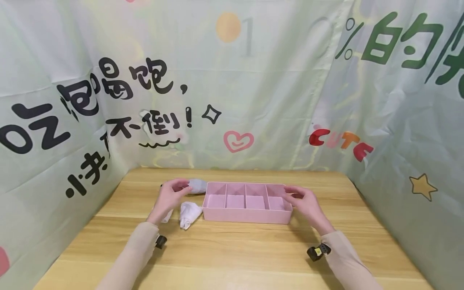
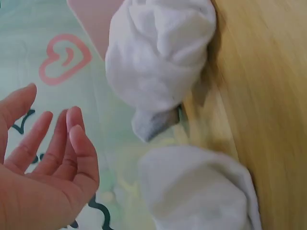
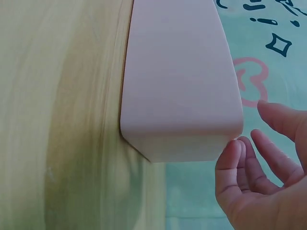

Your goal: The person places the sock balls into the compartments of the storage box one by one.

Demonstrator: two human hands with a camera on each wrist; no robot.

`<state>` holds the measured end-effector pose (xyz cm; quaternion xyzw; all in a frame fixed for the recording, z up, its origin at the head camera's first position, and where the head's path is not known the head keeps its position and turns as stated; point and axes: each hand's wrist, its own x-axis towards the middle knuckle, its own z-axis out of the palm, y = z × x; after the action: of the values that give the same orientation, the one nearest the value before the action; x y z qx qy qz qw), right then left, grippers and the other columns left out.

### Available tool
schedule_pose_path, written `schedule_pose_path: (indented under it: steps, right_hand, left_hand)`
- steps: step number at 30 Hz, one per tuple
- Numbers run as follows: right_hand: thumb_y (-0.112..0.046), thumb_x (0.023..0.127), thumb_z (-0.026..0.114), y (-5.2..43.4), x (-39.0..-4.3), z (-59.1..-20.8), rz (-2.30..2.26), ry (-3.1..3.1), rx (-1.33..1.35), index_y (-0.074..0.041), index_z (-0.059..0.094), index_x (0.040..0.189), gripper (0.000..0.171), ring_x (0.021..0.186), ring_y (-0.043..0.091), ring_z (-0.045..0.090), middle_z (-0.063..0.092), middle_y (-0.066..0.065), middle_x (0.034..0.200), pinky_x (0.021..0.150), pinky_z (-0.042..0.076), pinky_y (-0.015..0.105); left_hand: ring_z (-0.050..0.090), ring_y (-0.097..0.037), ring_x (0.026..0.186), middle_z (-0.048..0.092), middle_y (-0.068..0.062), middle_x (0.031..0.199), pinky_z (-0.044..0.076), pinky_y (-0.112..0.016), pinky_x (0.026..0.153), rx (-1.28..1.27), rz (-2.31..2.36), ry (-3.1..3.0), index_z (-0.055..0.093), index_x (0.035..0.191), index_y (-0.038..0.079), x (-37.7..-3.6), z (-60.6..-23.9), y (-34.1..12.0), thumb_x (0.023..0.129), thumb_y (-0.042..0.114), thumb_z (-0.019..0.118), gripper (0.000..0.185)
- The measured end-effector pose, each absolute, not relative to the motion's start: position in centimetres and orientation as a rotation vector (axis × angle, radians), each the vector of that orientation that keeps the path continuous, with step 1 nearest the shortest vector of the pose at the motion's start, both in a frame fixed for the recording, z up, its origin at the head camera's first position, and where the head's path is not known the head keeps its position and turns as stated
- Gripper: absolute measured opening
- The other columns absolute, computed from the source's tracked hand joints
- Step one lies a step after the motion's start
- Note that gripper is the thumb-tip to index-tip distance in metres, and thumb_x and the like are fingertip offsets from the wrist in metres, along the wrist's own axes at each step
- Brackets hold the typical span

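A pink box (image 1: 246,213) with several compartments lies on the wooden table (image 1: 232,253). My left hand (image 1: 180,187) hovers just left of it, fingers relaxed and holding nothing. In the left wrist view the left hand (image 2: 53,129) is apart from two rolled socks. A pale grey rolled sock (image 1: 198,185) lies by the box's left end, and a white rolled sock (image 1: 189,214) sits in front of it. My right hand (image 1: 293,194) is at the box's right end. In the right wrist view the right hand (image 3: 249,141) has loosely curved fingers at the rim of the box (image 3: 182,81).
Printed fabric walls (image 1: 253,80) close in the table at the back and on both sides. The left wrist view shows the upper sock (image 2: 158,52) next to a corner of the box (image 2: 93,19) and the lower sock (image 2: 201,191) beside it.
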<state>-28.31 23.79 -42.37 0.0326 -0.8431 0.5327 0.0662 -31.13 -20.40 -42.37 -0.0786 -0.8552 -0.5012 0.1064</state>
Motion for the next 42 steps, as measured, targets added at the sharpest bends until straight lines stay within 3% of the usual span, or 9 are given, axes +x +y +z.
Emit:
schedule_pose_path:
  steps: [5,11,14,18,23,29,33,37,42]
  right_hand:
    - [-0.013,0.092,0.068,24.2,-28.2,-42.7,1.786,-2.519,0.088,0.005,0.052,0.137,0.051,0.094,0.002,0.058,0.056,0.027,0.133,0.080,0.054,0.022]
    - [-0.012,0.093,0.067,24.5,-28.2,-42.9,1.827,-2.583,0.085,0.005,0.045,0.142,0.056,0.119,0.032,0.055,0.048,0.028,0.142,0.084,0.052,0.021]
    - [-0.012,0.093,0.066,24.7,-28.2,-43.1,1.850,-2.619,0.111,0.005,0.041,0.145,0.059,0.128,0.040,0.049,0.047,0.030,0.142,0.090,0.052,0.026]
    - [-0.017,0.092,0.070,25.1,-28.3,-43.3,1.868,-2.662,0.139,0.002,0.037,0.148,0.068,0.131,0.041,0.047,0.045,0.031,0.144,0.094,0.050,0.031]
    - [-0.020,0.091,0.071,25.4,-28.5,-43.5,1.876,-2.685,0.193,-0.001,0.033,0.151,0.074,0.135,0.042,0.044,0.040,0.029,0.149,0.100,0.048,0.037]
    - [-0.020,0.090,0.072,25.4,-28.4,-43.7,1.872,-2.702,0.231,-0.002,0.028,0.153,0.079,0.139,0.043,0.037,0.030,0.023,0.157,0.105,0.045,0.044]
    - [-0.019,0.090,0.072,25.5,-28.5,-43.7,1.850,-2.710,0.275,-0.002,0.025,0.154,0.081,0.141,0.044,0.033,0.025,0.021,0.159,0.107,0.042,0.049]
    - [-0.016,0.090,0.072,25.6,-28.5,-43.8,1.850,-2.701,0.312,-0.001,0.023,0.154,0.082,0.142,0.046,0.031,0.022,0.022,0.160,0.108,0.040,0.051]
    - [-0.014,0.090,0.071,25.6,-28.4,-44.0,1.866,-2.700,0.305,0.000,0.023,0.154,0.082,0.142,0.046,0.030,0.021,0.022,0.160,0.109,0.039,0.051]
  left_hand:
    - [0.065,-0.020,0.102,0.068,-0.018,0.117,0.052,-0.021,0.084,-0.264,-1.654,-2.488,0.063,0.124,0.000,-31.4,-42.8,-22.3,0.088,0.023,0.075,0.044]
    - [0.066,-0.008,0.094,0.064,-0.026,0.121,0.056,-0.026,0.083,-0.261,-1.740,-2.481,0.063,0.124,-0.002,-31.3,-43.0,-24.3,0.087,0.015,0.075,0.042]
    - [0.066,-0.006,0.094,0.065,-0.025,0.121,0.055,-0.021,0.081,-0.267,-1.722,-2.490,0.064,0.122,-0.001,-31.3,-43.1,-25.3,0.086,0.017,0.077,0.042]
    - [0.065,-0.004,0.095,0.067,-0.020,0.120,0.053,-0.020,0.081,-0.268,-1.758,-2.503,0.060,0.125,-0.006,-31.2,-43.4,-26.8,0.084,0.020,0.078,0.051]
    - [0.065,-0.005,0.098,0.063,-0.025,0.126,0.052,-0.020,0.082,-0.266,-1.804,-2.523,0.056,0.129,-0.009,-31.0,-43.9,-28.3,0.084,0.019,0.078,0.057]
    - [0.057,-0.032,0.121,0.057,-0.027,0.134,0.048,-0.015,0.087,-0.237,-1.790,-2.601,0.056,0.130,-0.007,-31.0,-44.3,-29.5,0.085,0.021,0.077,0.057]
    - [0.048,-0.039,0.129,0.053,-0.023,0.140,0.046,-0.029,0.099,-0.197,-1.790,-2.673,0.054,0.134,-0.003,-31.1,-44.3,-30.4,0.085,0.025,0.077,0.061]
    - [0.044,-0.038,0.133,0.049,-0.022,0.144,0.037,-0.049,0.110,-0.163,-1.846,-2.727,0.054,0.135,0.001,-31.0,-44.5,-31.2,0.082,0.023,0.079,0.063]
    - [0.054,-0.022,0.118,0.055,-0.018,0.138,0.046,-0.034,0.099,-0.210,-1.964,-2.765,0.051,0.138,-0.002,-31.1,-45.1,-31.7,0.082,0.016,0.078,0.065]
